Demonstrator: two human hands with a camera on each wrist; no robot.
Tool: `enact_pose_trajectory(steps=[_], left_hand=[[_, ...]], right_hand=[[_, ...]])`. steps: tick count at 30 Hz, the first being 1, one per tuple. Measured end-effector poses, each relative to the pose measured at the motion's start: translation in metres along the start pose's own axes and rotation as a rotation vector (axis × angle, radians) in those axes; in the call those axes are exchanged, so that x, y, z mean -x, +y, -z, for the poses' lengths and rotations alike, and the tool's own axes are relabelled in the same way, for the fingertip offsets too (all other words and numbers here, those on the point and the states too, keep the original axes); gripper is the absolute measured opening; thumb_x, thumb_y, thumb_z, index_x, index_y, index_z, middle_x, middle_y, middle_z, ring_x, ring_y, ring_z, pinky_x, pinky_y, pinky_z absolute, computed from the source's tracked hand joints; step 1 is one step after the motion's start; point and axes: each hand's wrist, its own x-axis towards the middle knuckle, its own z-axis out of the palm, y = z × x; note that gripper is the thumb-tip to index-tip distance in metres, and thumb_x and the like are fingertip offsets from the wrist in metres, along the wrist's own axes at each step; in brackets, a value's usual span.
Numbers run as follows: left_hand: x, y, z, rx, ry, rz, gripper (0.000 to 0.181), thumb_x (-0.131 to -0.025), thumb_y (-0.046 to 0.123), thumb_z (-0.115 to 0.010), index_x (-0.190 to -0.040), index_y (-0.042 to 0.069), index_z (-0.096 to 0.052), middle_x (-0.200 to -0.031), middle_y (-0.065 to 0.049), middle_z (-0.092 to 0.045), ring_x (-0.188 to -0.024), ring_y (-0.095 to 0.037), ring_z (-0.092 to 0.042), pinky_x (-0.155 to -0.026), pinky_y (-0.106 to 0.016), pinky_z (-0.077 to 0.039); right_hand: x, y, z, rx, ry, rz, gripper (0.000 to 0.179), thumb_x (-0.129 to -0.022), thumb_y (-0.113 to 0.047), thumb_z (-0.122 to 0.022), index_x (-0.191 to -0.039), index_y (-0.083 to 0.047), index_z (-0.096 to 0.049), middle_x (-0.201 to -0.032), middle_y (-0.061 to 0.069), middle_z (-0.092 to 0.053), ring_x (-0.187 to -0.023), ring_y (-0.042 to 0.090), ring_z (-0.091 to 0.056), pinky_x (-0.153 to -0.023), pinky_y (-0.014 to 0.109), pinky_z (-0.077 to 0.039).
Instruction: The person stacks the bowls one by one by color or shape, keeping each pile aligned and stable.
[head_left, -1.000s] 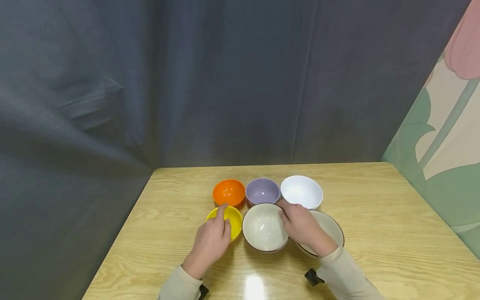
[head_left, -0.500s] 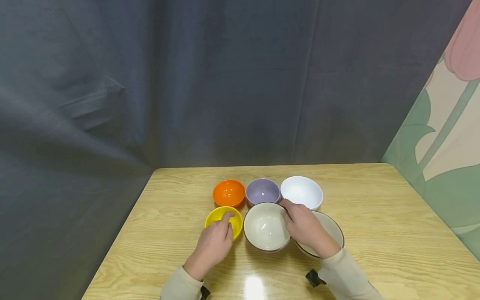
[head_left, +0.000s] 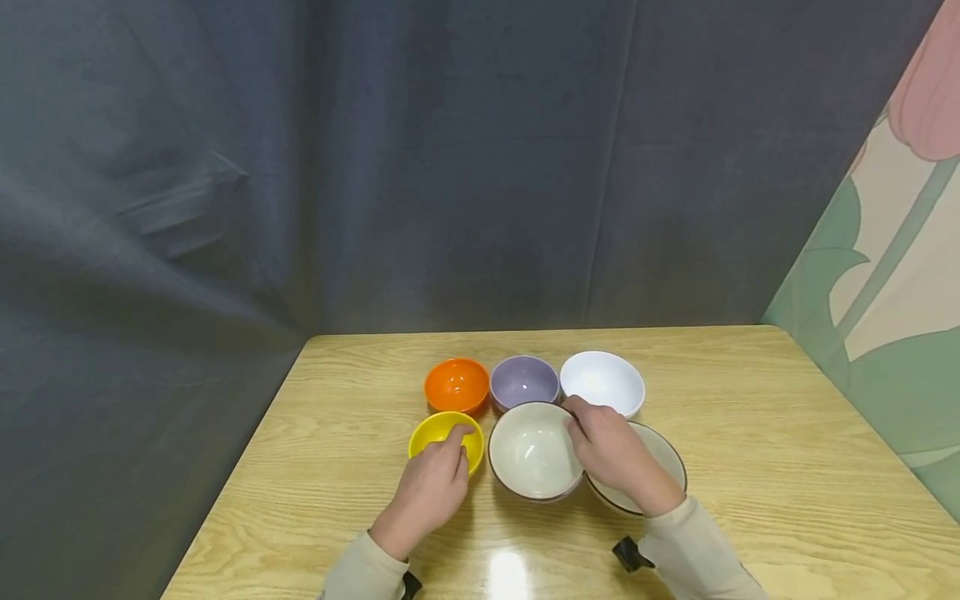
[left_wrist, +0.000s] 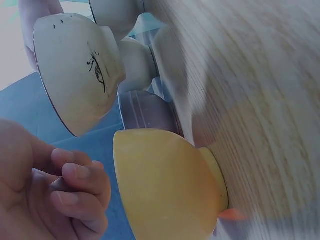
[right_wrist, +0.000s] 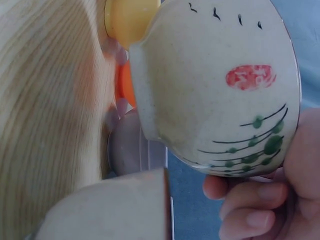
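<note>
My right hand [head_left: 615, 450] pinches the right rim of a cream bowl with a brown edge [head_left: 532, 458]. In the right wrist view this bowl [right_wrist: 200, 70] hangs above the tabletop, showing a red stamp and green dotted lines on its outside. Over the yellow bowl [head_left: 427, 432] is my left hand [head_left: 427, 492], holding nothing. Its loosely curled fingers [left_wrist: 80, 200] are beside the rim of the yellow bowl [left_wrist: 165, 185] in the left wrist view. A second cream bowl [head_left: 666, 460] stands on the table, partly hidden under my right hand.
Along the back stand an orange bowl [head_left: 456, 385], a purple bowl [head_left: 523, 382] and a white bowl [head_left: 602, 382], side by side. The wooden table [head_left: 765, 433] meets a dark curtain [head_left: 465, 183] behind it and a flower-patterned panel [head_left: 900, 333] at the right.
The cream bowl in my right hand has shifted slightly right and away from me. My left index finger has bent from the yellow bowl's back rim toward the right, over its inside.
</note>
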Motion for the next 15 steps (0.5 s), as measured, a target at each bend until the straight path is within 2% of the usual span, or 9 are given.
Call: enact_pose_trajectory(steps=[15], left_hand=[[0.0001,0.0014,-0.0012,0.02,-0.023,-0.006,0.029,-0.1,0.004,-0.049,-0.127,-0.001,-0.057,-0.055,0.006,-0.038,-0.042,-0.005,-0.034,-0.04,-0.022,-0.031]], right_hand=[[0.0013,-0.0009,0.0058,0.027,0.051,0.033,0.011,-0.094,-0.001,-0.057,-0.098,-0.006,-0.065,-0.079,0.004,-0.066,-0.073,0.02,-0.063,-0.07,0.044,-0.052]])
